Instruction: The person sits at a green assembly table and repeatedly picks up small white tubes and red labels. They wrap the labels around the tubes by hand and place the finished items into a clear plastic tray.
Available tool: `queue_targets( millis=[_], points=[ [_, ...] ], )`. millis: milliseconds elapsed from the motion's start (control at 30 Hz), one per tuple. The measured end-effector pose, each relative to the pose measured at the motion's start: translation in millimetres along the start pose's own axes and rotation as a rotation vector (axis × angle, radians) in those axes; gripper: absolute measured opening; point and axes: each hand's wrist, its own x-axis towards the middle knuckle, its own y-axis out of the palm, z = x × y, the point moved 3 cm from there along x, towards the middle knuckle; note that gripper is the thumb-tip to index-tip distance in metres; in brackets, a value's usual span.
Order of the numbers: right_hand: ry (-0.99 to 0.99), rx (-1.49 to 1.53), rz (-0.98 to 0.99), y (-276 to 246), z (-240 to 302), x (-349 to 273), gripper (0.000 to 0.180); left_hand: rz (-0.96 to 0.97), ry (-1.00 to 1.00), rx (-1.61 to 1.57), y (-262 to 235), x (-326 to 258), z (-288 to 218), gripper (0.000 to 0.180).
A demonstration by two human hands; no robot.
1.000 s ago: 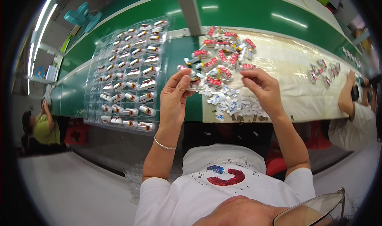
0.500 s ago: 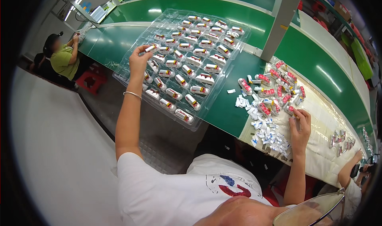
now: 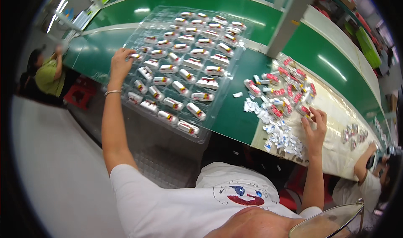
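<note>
My left hand (image 3: 121,65) is over the left edge of a large clear plastic tray (image 3: 212,122). Its fingertips pinch a small capsule-shaped pack (image 3: 135,56) with white, red and yellow on it. Similar packs (image 3: 188,127) lie in rows in the tray's compartments. On the right, my right hand (image 3: 315,129) has thumb and fingers closed on a clear capsule-shaped pack with red contents (image 3: 304,110), at the near side of a heap of such packs (image 3: 289,87). Small white slips with blue marks (image 3: 281,139) are piled left of that hand.
A grey post (image 3: 287,26) rises from the green table (image 3: 235,99) behind the heap. A pale sheet (image 3: 331,145) covers the table's right part, where more packs (image 3: 354,134) lie near another person's arm. A person in green sits far left beside a red stool (image 3: 79,95).
The whole view has shifted, so the tray and heap appear farther left. My left hand stays at the tray's left edge, slightly farther out. My right hand remains at the heap.
</note>
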Motion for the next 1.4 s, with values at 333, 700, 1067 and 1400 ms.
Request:
queue_targets(
  millis=[333,700,1067,1400],
  points=[
    [0.124,0.022,0.012,-9,-14,2,0.04,0.073,-0.098,-0.033,19,-2,23,0.038],
    [0.028,0.448,0.04,-20,-9,-4,0.025,0.421,0.084,-1.163,-40,-22,-371,0.033],
    [0.226,1.003,0.213,-50,22,-17,0.018,0.985,-0.065,-1.685,-6,-51,-493,0.031],
    [0.04,0.759,0.086,-39,41,-21,0.011,0.813,-0.289,-1.84,-13,-68,-486,0.02]
  ],
)
